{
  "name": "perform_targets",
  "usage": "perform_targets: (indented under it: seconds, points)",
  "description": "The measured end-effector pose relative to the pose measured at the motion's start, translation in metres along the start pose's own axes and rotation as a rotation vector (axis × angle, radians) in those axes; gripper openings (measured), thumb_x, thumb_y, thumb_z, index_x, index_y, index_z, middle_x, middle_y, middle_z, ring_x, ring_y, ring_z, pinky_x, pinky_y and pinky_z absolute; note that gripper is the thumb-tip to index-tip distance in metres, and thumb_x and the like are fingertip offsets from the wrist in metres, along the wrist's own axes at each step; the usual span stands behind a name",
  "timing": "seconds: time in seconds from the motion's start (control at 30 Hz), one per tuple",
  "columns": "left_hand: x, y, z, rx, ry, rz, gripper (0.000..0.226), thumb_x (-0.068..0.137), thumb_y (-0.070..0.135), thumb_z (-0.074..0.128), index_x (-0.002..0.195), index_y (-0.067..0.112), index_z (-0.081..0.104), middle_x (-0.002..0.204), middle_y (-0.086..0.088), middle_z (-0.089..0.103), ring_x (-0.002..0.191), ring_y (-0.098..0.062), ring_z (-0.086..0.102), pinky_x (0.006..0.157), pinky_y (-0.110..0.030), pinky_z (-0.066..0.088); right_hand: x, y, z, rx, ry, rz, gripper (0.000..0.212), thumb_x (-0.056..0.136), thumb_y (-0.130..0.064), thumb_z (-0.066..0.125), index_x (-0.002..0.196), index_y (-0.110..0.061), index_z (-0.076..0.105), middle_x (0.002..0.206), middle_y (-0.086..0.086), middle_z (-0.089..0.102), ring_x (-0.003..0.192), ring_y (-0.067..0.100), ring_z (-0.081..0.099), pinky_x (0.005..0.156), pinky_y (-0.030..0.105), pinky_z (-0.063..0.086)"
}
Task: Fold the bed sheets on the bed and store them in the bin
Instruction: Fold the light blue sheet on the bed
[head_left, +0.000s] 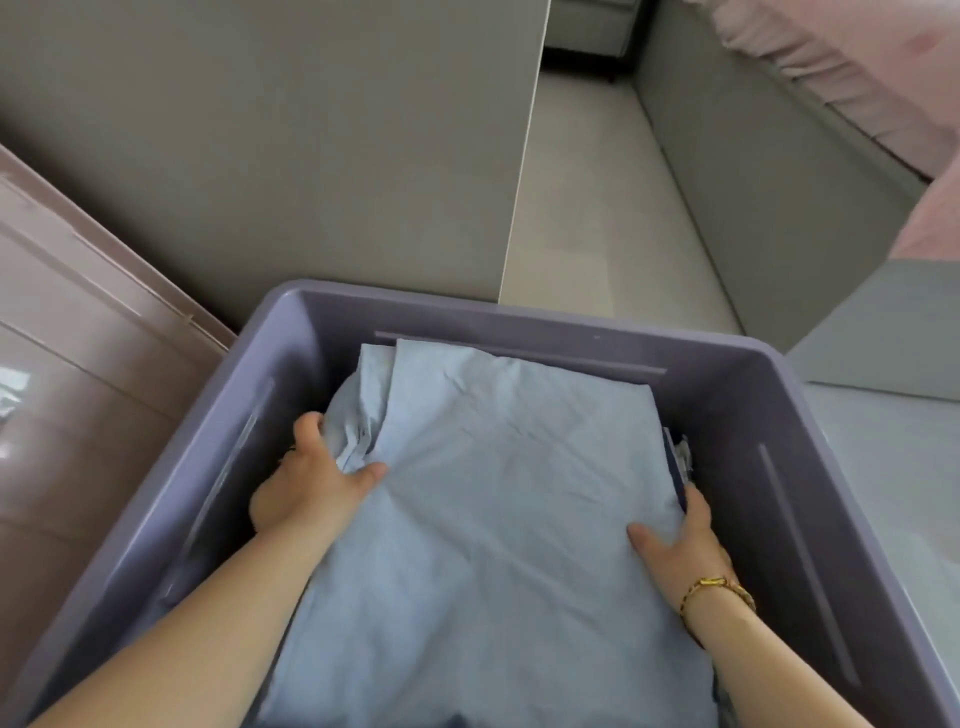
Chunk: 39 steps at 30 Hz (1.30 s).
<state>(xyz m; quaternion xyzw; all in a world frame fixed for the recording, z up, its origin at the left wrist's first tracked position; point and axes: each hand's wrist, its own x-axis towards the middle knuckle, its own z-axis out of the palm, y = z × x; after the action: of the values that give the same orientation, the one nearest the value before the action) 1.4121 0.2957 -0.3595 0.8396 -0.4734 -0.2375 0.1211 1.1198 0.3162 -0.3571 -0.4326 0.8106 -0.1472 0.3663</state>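
A folded light blue bed sheet (498, 493) lies inside a purple plastic bin (769, 415), filling most of it. My left hand (311, 478) grips the sheet's bunched left edge, thumb on top and fingers tucked under the fabric. My right hand (680, 540), with a gold bracelet on the wrist, holds the sheet's right edge, thumb on top and fingers down the side. A darker folded cloth (675, 457) shows underneath at the right edge.
A pink lid or bin (78, 364) lies to the left. A grey cabinet wall (260, 145) rises behind the purple bin. Pale floor (587, 218) runs beyond. A bed with pink bedding (883, 78) is at the upper right, a grey surface (893, 467) to the right.
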Motion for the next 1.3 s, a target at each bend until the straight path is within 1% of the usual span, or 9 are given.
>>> perform_targets:
  seconds: [0.13, 0.23, 0.37, 0.7, 0.8, 0.97, 1.1, 1.17, 1.3]
  points:
    - [0.002, -0.008, -0.008, 0.290, 0.189, 0.179, 0.082, 0.089, 0.040, 0.053, 0.148, 0.017, 0.002, 0.154, -0.017, 0.010, 0.138, -0.033, 0.016, 0.110, -0.043, 0.019, -0.006, -0.024, 0.017, -0.612, 0.116, -0.292, 0.082, 0.092, -0.049, 0.040, 0.144, -0.026, -0.019, 0.153, 0.005, -0.020, 0.142, 0.026, -0.014, 0.115, 0.043, -0.004]
    - [0.008, -0.003, 0.019, 0.337, 0.242, 0.595, 0.067, 0.084, 0.054, 0.036, 0.139, 0.015, 0.031, 0.138, -0.022, 0.044, 0.127, -0.030, 0.027, 0.109, -0.045, 0.013, -0.004, -0.046, 0.050, -0.737, 0.012, -0.503, 0.081, 0.088, -0.062, 0.025, 0.139, -0.029, -0.029, 0.143, -0.003, -0.038, 0.138, 0.025, -0.028, 0.108, 0.049, -0.019]
    - [0.019, -0.002, 0.049, 0.475, -0.085, 0.434, 0.109, 0.041, 0.086, -0.021, 0.132, 0.026, -0.032, 0.156, -0.011, -0.005, 0.141, -0.019, -0.020, 0.094, -0.042, -0.031, 0.010, -0.046, 0.094, -0.841, -0.116, -0.570, 0.098, 0.045, -0.069, -0.013, 0.131, -0.029, -0.034, 0.124, -0.006, -0.048, 0.126, 0.019, -0.040, 0.083, 0.049, -0.038]
    - [0.051, -0.010, 0.075, 0.516, -0.310, 0.290, 0.103, 0.051, 0.082, -0.004, 0.138, 0.033, -0.029, 0.153, -0.008, -0.023, 0.139, -0.018, -0.026, 0.111, -0.048, -0.010, 0.045, -0.041, 0.122, -0.923, -0.293, -0.533, 0.096, 0.043, -0.070, -0.015, 0.125, -0.026, -0.036, 0.131, -0.007, -0.047, 0.118, 0.015, -0.042, 0.070, 0.044, -0.045]
    - [0.050, -0.004, 0.071, 0.516, -0.353, 0.282, 0.082, 0.084, 0.073, 0.022, 0.142, 0.035, -0.023, 0.152, -0.007, -0.025, 0.139, -0.019, -0.027, 0.112, -0.049, -0.011, 0.046, -0.046, 0.120, -0.946, -0.318, -0.461, 0.093, 0.062, -0.076, -0.004, 0.140, -0.032, -0.025, 0.147, -0.003, -0.035, 0.132, 0.019, -0.036, 0.089, 0.053, -0.036]
    - [0.035, 0.005, 0.031, 0.440, -0.268, 0.394, 0.068, 0.091, 0.050, 0.043, 0.148, 0.028, 0.012, 0.157, -0.003, 0.005, 0.144, -0.017, 0.005, 0.114, -0.035, 0.012, 0.027, -0.067, 0.083, -0.924, -0.395, -0.432, 0.072, 0.092, -0.052, 0.038, 0.146, -0.035, -0.005, 0.154, -0.006, -0.017, 0.143, 0.020, -0.014, 0.113, 0.050, -0.004]
    - [0.028, -0.009, -0.024, 0.207, 0.389, 0.633, 0.043, 0.080, 0.033, 0.045, 0.102, 0.005, 0.069, 0.112, -0.017, 0.064, 0.108, -0.039, 0.057, 0.087, -0.047, 0.045, 0.016, -0.057, 0.019, -0.788, 0.061, -0.536, 0.054, 0.096, -0.036, 0.037, 0.146, -0.031, 0.015, 0.155, -0.007, 0.008, 0.143, 0.016, 0.005, 0.114, 0.038, -0.003]
    - [0.023, -0.016, -0.045, 0.205, 0.522, 0.439, 0.042, 0.081, 0.021, 0.055, 0.119, 0.003, 0.059, 0.130, -0.023, 0.050, 0.123, -0.045, 0.042, 0.097, -0.055, 0.033, 0.012, -0.042, -0.018, -0.713, 0.344, -0.463, 0.051, 0.096, -0.030, 0.039, 0.144, -0.028, 0.024, 0.155, -0.003, 0.011, 0.143, 0.019, 0.000, 0.112, 0.038, -0.011]
    - [0.018, -0.014, -0.069, 0.200, 0.243, -0.002, 0.069, 0.091, 0.027, 0.052, 0.147, 0.014, 0.013, 0.150, -0.018, 0.021, 0.131, -0.041, 0.031, 0.101, -0.048, 0.030, 0.009, -0.011, -0.067, -0.847, 0.441, -0.101, 0.057, 0.097, -0.024, 0.032, 0.147, -0.025, 0.004, 0.155, 0.005, -0.005, 0.142, 0.030, -0.003, 0.112, 0.054, 0.003]
